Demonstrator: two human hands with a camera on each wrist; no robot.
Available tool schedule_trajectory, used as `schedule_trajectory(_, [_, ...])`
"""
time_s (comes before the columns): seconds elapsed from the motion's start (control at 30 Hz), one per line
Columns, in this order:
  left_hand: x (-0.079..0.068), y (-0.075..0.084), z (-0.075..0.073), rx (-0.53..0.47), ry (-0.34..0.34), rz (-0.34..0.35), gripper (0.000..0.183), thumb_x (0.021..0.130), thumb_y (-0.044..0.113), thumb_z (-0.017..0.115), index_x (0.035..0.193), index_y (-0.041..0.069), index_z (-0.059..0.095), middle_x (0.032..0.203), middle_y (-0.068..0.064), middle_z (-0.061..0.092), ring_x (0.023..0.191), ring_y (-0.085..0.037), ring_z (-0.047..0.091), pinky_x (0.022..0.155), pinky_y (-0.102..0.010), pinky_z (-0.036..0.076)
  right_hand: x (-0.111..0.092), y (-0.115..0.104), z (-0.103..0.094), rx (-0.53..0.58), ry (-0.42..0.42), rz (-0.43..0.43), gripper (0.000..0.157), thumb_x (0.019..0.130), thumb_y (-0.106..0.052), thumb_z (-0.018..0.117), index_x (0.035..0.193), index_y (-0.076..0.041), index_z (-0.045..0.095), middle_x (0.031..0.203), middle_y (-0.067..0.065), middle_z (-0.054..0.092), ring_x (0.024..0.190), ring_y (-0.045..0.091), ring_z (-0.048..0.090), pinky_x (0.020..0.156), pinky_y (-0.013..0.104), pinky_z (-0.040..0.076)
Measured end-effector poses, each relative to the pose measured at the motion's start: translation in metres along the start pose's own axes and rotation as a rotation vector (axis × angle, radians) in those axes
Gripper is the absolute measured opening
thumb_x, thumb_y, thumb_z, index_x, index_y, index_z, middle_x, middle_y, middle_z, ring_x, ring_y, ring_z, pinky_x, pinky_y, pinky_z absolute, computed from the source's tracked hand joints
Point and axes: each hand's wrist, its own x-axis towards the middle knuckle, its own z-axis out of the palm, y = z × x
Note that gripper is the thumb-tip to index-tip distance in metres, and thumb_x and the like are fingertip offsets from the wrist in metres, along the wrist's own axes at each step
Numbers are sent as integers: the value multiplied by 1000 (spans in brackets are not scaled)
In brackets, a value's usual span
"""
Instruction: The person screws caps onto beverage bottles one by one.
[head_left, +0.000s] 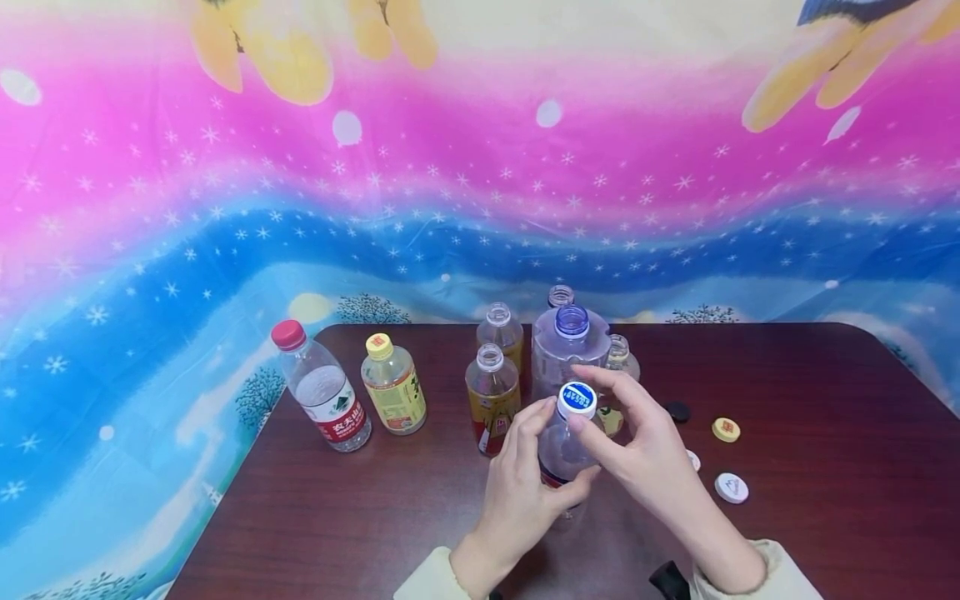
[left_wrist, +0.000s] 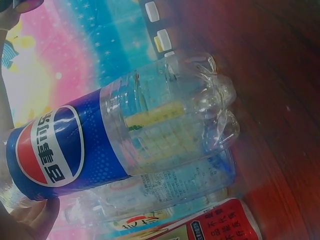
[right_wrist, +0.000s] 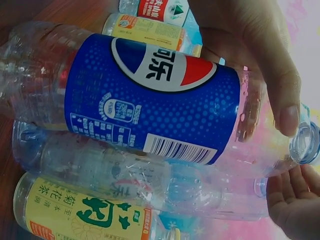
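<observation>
Left hand (head_left: 513, 483) curls round shoulder of clear Pepsi bottle (left_wrist: 95, 145); right hand (head_left: 641, 454) pinches white-and-blue cap (head_left: 577, 398), thumb against finger. Bottle's well in from desk's (head_left: 330, 517) left edge, in front of 5 uncapped bottles (head_left: 495, 385) toward back edge. Looks drained, so probably light, thin-walled, squashy, slick: brace shoulder gently, bite on stiff cap. Label reads 百事可乐! Red-capped bottle (head_left: 341, 412), toward left edge: 农夫山泉. Yellow-labelled bottle (right_wrist: 85, 207): 菊花茶. Cap lettering too small from here.

On our dark table (head_left: 337, 525) we see a red-capped bottle (head_left: 322, 387), a yellow-capped bottle (head_left: 395, 392), grouped uncapped bottles (head_left: 493, 392) and scattered loose caps (head_left: 731, 488).
</observation>
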Motion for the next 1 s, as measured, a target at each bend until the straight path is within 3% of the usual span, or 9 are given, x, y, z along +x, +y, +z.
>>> schedule_trajectory(0.1, [0,0,0,9,0,0,83,68,28,86,133,8,38,129,-9,55,113,-19,60,92,-31,54,-1,1,-1,7,-16,-72,43,87,-4,63,129,-15,58,122,4,62,97,-5,51,72,15,48])
schedule_trajectory(0.33, [0,-1,0,12,5,5,81,69,27,85,133,7,39,128,-9,55,113,-19,60,93,-30,53,-1,4,-2,44,25,-166,40,87,3,61,124,-12,62,116,-17,59,95,-3,53,74,11,43])
schedule_trajectory(0.53, [0,0,-1,-4,-16,-22,80,70,27,84,133,8,39,129,-8,55,114,-19,60,93,-31,53,-1,4,-1,55,55,-127,36,83,3,66,117,-9,64,110,-20,58,91,-3,54,70,13,44])
schedule_trajectory(0.7, [0,1,-2,-27,-44,-51,80,71,27,84,134,10,37,131,-8,53,115,-19,59,94,-33,53,-1,2,0,49,63,-40,33,82,-1,70,113,-9,62,104,-20,58,90,-4,56,65,18,45])
schedule_trajectory(0.87, [0,1,-1,-21,-33,-36,81,70,26,85,134,9,37,130,-8,54,115,-19,60,94,-33,53,1,-1,1,47,50,59,34,83,-7,71,113,-9,57,102,-8,59,90,-2,55,64,21,46])
schedule_trajectory(1.0, [-1,-1,0,-10,-20,-18,82,68,26,86,133,9,38,129,-8,54,114,-19,60,93,-32,53,1,0,0,47,8,23,40,84,-6,69,122,-10,56,114,3,61,94,-5,53,62,20,48])
